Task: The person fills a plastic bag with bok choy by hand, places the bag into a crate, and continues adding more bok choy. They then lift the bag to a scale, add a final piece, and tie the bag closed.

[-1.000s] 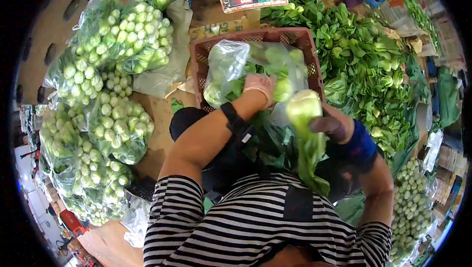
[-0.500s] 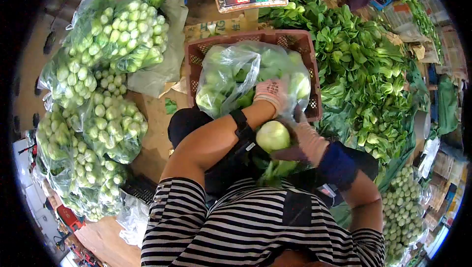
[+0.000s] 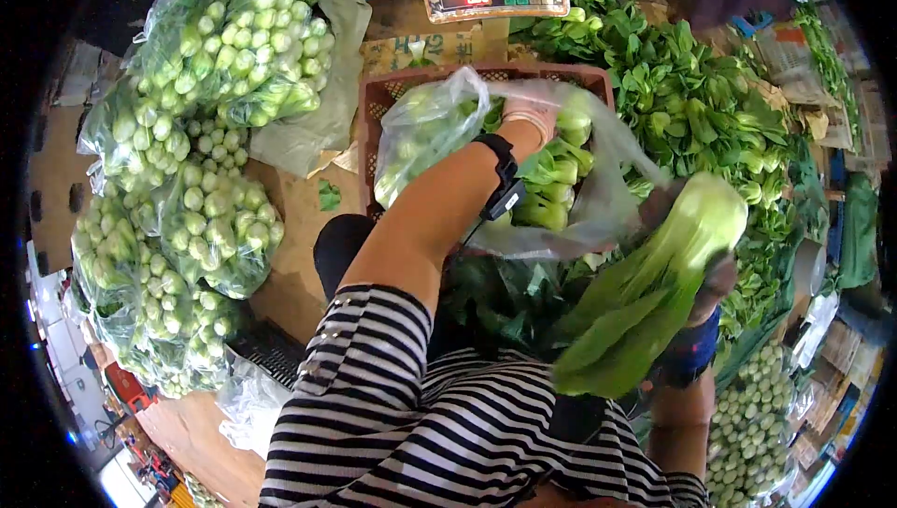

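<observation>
Bok choy fills the right of the head view, held in the dark-gloved right hand, whose fingers close around the pale stem from behind. One of them shows near the rim of the plastic bag; with the blur, it may or may not touch the film. The left hand reaches into the bag, its fingers hidden, so I cannot tell how they stand. Half a second earlier the held head was low by the lap, base beside the bag's near edge; now it is raised to the right, and the bag's mouth gapes wider over the heads packed inside, in the crate. The held head's base points up beyond the right fingers, its leaves trailing down toward the striped shirt.
</observation>
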The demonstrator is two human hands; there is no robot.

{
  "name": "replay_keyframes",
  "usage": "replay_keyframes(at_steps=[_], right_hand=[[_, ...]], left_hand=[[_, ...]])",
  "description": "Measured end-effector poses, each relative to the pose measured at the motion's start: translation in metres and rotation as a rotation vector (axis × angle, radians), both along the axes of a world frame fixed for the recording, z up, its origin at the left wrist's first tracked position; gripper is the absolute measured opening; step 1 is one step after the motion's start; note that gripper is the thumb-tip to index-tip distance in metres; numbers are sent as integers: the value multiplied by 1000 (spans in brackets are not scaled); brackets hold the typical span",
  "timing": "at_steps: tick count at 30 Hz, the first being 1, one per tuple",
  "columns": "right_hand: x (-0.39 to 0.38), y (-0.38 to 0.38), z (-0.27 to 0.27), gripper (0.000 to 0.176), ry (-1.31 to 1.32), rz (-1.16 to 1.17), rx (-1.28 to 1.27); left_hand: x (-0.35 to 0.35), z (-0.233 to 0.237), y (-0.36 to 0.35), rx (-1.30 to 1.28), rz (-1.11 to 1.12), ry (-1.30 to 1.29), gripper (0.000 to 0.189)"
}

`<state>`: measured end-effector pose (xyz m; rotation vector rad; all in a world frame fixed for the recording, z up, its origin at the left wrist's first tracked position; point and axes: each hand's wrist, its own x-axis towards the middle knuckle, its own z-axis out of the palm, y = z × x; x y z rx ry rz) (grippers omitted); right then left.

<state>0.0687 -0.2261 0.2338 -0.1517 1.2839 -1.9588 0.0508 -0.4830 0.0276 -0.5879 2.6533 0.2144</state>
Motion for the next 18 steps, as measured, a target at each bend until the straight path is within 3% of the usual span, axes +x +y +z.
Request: replay_keyframes(at_steps=[2, 8, 14, 15, 16, 17, 18], right_hand=[[-4, 11, -7, 95, 54, 52, 91], [-24, 24, -26, 96, 131, 256, 283], [-30, 27, -38, 95, 147, 274, 226], [-30, 23, -35, 95, 147, 265, 205], [-30, 11, -25, 92, 73, 262, 387], [-31, 9, -26, 86, 107, 276, 378], [-31, 6, -27, 80, 141, 290, 369]], left_hand=[[-2, -21, 0, -66, -26, 431, 16], [-21, -39, -25, -57, 47, 205, 30], [2, -41, 20, -9, 116, 394, 57], [11, -53, 23, 4, 23, 479, 66], [19, -64, 24, 16, -68, 565, 75], [18, -54, 12, 255, -35, 199, 86], [28, -63, 18, 132, 46, 405, 82]])
